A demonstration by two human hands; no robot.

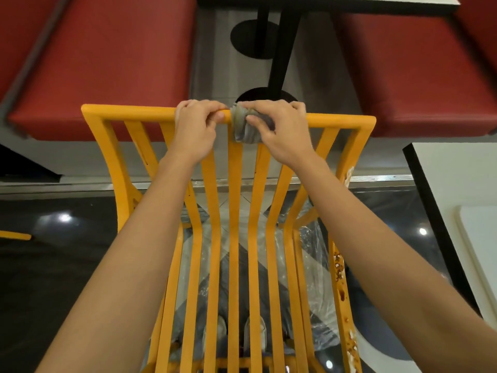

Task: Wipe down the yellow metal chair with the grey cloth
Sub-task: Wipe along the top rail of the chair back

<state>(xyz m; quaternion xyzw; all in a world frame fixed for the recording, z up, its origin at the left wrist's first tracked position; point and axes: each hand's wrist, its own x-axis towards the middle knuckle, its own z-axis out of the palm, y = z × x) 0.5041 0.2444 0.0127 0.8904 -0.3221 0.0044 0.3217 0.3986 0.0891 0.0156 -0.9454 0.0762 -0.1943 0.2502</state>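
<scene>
Chair yellow, brown-red spots on right rail. Cloth grey, banded folds. Bench cushions red. Table post black.

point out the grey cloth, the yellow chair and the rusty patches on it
grey cloth [246, 127], head view, folded middle below the rail
yellow chair [129, 112], head view, top rail
rusty patches [339, 270], head view, right side bar

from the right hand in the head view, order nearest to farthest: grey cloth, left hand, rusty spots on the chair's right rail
1. grey cloth: in the right hand itself, on the chair's top bar.
2. left hand: just to the left, gripping the same bar.
3. rusty spots: far down the right-side rail, toward the viewer.
</scene>
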